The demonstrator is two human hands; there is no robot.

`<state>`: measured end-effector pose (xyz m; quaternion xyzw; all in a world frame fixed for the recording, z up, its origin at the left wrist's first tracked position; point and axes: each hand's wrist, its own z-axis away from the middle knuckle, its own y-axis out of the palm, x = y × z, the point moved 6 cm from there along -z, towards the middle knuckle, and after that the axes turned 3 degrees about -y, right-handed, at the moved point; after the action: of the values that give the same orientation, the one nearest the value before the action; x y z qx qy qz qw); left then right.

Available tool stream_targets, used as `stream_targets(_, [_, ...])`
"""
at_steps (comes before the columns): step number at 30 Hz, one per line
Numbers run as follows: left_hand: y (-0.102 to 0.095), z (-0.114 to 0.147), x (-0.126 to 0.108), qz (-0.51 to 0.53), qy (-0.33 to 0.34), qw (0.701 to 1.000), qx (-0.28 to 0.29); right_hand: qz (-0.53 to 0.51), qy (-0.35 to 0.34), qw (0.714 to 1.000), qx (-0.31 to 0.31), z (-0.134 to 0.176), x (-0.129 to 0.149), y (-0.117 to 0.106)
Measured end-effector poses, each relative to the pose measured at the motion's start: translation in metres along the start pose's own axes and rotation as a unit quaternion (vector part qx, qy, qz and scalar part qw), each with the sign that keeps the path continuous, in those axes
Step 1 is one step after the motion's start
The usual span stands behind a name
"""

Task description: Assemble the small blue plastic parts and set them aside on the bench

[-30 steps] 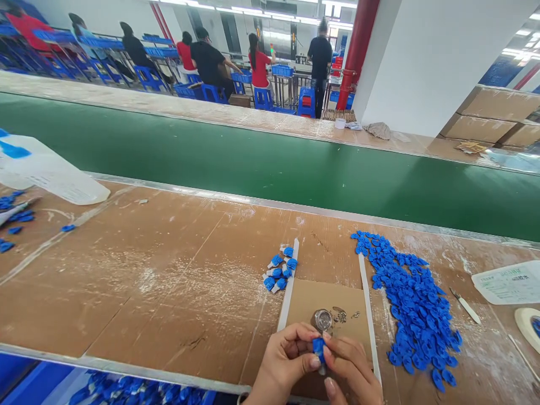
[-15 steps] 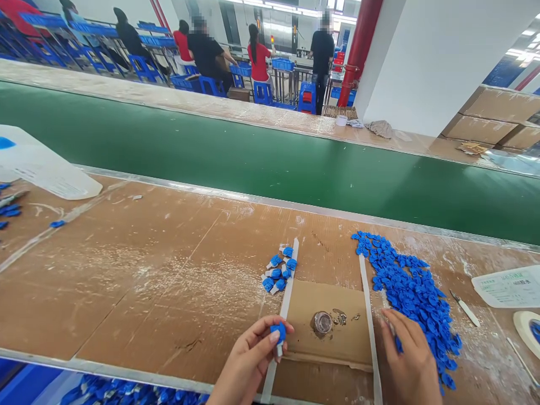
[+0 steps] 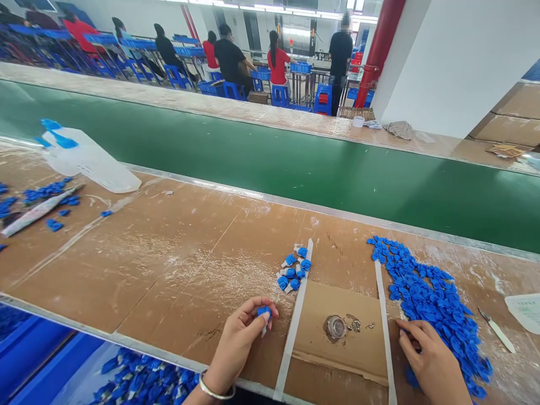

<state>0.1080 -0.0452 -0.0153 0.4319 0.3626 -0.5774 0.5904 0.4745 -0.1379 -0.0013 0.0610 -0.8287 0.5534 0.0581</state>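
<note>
My left hand [image 3: 240,337] pinches a small blue part [image 3: 264,311] with a whitish tab pointing down, over the brown work surface. My right hand [image 3: 434,357] is closed, thumb and forefinger together, beside a large heap of small blue pieces [image 3: 439,304]; what it holds, if anything, I cannot make out. Between the hands lies a cardboard sheet [image 3: 312,349]. On it stands a small clear round cup [image 3: 336,326] with dark wet smears beside it. Several blue parts with whitish tabs [image 3: 289,273] are grouped left of a white tape strip [image 3: 291,343].
Beyond the table edge runs a green conveyor belt [image 3: 236,146]. A white-handled knife [image 3: 500,334] lies right of the heap. White plastic sheets [image 3: 105,169] and more blue pieces are at left. Below the front edge, a bin holds many blue parts [image 3: 147,374]. People sit far behind.
My left hand has moved left, away from the cardboard, with the blue part still in its fingers. My right hand has drawn slightly back beside the heap. The view has swung left.
</note>
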Motion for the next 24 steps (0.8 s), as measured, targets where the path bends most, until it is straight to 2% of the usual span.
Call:
stream_targets(3, [-0.023,-0.014,-0.013,-0.141,0.066,0.987,-0.050,0.014,-0.029,0.999,-0.022,0.005,0.000,-0.005])
stream_targets(5, [-0.037,-0.026,-0.029,-0.281,0.142,0.943,-0.104,0.052,-0.103,0.992,-0.045,0.008,0.006,-0.011])
stream_targets(6, [-0.041,-0.032,-0.038,-0.358,0.186,0.906,-0.127,0.075,-0.153,0.984,-0.055,0.010,0.011,-0.014])
stream_targets(8, [-0.041,-0.043,-0.053,-0.506,0.254,0.812,-0.145,0.114,-0.250,0.959,-0.070,0.013,0.020,-0.019])
stream_targets(10, [-0.035,-0.055,-0.062,-0.617,0.272,0.725,-0.138,0.139,-0.310,0.937,-0.075,0.015,0.026,-0.022])
stream_targets(12, [-0.025,-0.064,-0.068,-0.682,0.259,0.673,-0.123,0.148,-0.340,0.926,-0.067,0.016,0.027,-0.022])
stream_targets(14, [-0.010,-0.071,-0.076,-0.709,0.251,0.651,-0.101,0.152,-0.344,0.925,-0.057,0.017,0.025,-0.021])
stream_targets(16, [0.011,-0.077,-0.084,-0.706,0.269,0.652,-0.065,0.138,-0.333,0.931,-0.050,0.017,0.023,-0.020])
stream_targets(18, [0.037,-0.082,-0.091,-0.676,0.315,0.666,0.009,0.088,-0.297,0.949,-0.048,0.013,0.027,-0.019])
stream_targets(21, [0.076,-0.091,-0.090,-0.633,0.361,0.667,0.154,-0.043,-0.185,0.981,-0.047,0.000,0.045,-0.018])
stream_targets(22, [0.085,-0.095,-0.088,-0.630,0.361,0.662,0.189,-0.085,-0.156,0.983,-0.040,-0.005,0.056,-0.016])
stream_targets(24, [0.097,-0.105,-0.082,-0.633,0.350,0.652,0.229,-0.146,-0.151,0.977,-0.045,-0.013,0.084,-0.013])
